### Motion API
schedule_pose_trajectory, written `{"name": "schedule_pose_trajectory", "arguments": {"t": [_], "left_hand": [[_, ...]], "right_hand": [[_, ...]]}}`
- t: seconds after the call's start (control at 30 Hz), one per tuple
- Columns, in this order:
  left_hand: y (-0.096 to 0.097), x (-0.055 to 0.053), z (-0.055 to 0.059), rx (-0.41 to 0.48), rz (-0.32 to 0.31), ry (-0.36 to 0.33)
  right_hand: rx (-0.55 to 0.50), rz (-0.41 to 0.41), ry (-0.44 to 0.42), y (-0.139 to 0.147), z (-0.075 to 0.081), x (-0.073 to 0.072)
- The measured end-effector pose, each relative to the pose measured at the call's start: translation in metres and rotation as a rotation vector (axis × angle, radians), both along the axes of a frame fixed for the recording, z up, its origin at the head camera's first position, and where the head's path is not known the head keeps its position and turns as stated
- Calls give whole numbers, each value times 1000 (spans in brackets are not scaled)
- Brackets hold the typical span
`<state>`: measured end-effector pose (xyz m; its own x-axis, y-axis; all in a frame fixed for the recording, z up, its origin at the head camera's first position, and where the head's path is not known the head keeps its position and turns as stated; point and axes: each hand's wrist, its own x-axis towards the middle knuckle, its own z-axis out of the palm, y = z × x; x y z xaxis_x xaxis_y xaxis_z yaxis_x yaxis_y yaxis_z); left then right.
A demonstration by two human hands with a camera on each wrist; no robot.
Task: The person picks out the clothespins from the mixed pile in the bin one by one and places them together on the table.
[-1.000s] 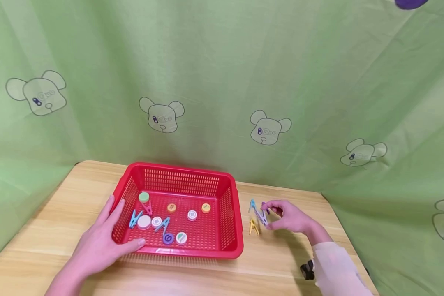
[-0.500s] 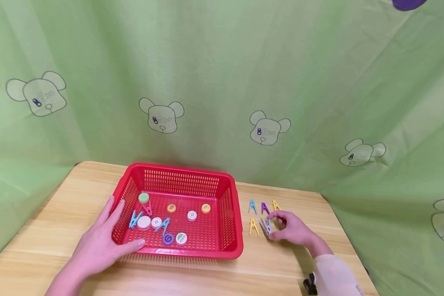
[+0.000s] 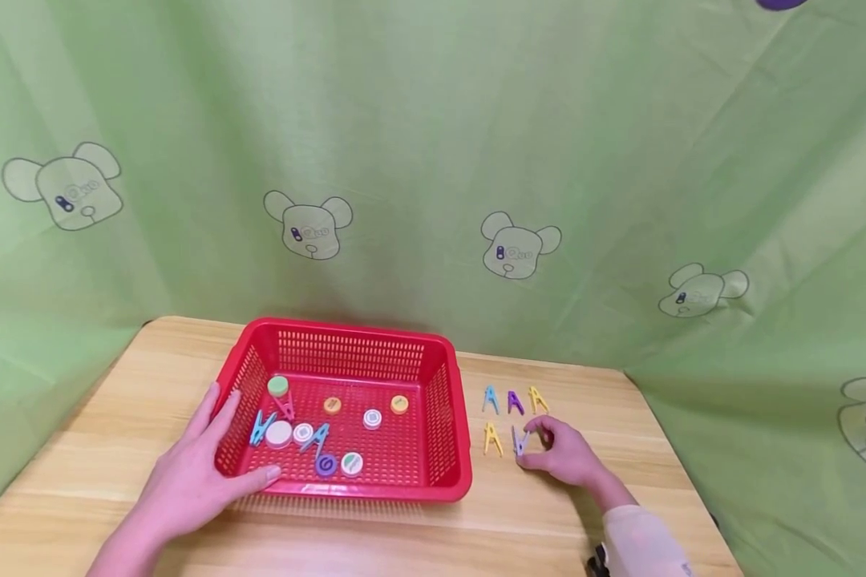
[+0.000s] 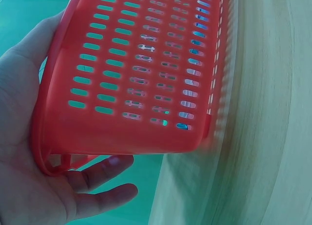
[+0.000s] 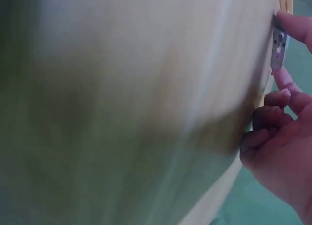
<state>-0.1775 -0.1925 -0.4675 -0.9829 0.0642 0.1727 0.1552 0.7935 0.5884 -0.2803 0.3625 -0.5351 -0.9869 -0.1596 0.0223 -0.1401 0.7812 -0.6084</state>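
Note:
My left hand (image 3: 195, 473) holds the near left corner of a red plastic basket (image 3: 449, 417), its thumb over the front rim and fingers at the left rim. In the left wrist view, the palm lies against the rim of the basket (image 4: 112, 135). At the right, my right hand (image 3: 566, 453) pinches a pale purple clothespin (image 3: 520, 442) between thumb and forefinger, low over the table. Beside it lies a yellow clothespin (image 3: 492, 439). Just behind are a blue clothespin (image 3: 491, 398), a purple clothespin (image 3: 515, 402) and another yellow clothespin (image 3: 538, 400), in a row.
Inside the basket lie several bottle caps, among them a green cap (image 3: 277, 386) and a purple cap (image 3: 325, 465). A pink clothespin (image 3: 285, 406) and two blue ones are in there too. A green curtain (image 3: 404, 120) hangs behind the wooden table (image 3: 375, 545).
My right hand has drawn the pale purple clothespin toward me, away from the back row, and turned it beside the front yellow one. My left hand stays on the basket.

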Motion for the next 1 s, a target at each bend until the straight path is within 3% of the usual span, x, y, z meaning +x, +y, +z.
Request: {"name": "schedule_pose_trajectory", "arguments": {"t": [0.13,0.37,0.5,0.83,1.0], "left_hand": [[-1,0,0,-1,4,-3],[-1,1,0,3,7,-13],[0,2,1,4,5,-12],[1,3,0,-5,6,9],[2,2,0,2,4,9]], "right_hand": [[-18,2,23,-4,2,2],[-75,183,74,-7,13,2],[-64,215,64,-6,13,1],[-33,54,53,-9,3,-1],[-50,58,52,-10,7,4]]}}
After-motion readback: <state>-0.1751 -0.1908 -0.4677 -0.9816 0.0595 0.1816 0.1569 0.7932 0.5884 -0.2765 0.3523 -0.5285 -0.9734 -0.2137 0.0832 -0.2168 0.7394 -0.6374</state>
